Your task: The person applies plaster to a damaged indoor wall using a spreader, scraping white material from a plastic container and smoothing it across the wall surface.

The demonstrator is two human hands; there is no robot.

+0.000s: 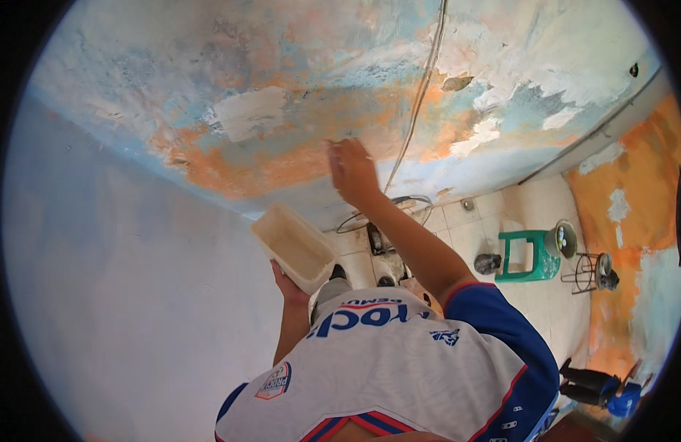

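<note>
right arm up, left arm tucked in

my right hand (pixel 351 171) reaches straight out from my shoulder, arm fully extended, fingers closed, pressed to the wall (pixel 267 110). my left hand (pixel 290 289) sits low near my chest, well short of that wall, elbow bent, palm up, cupping.

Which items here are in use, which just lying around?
In use: right hand pressed against the peeling wall; left hand holding the white tub.

Lying about: green stool, wire stand, hanging cable.
</note>
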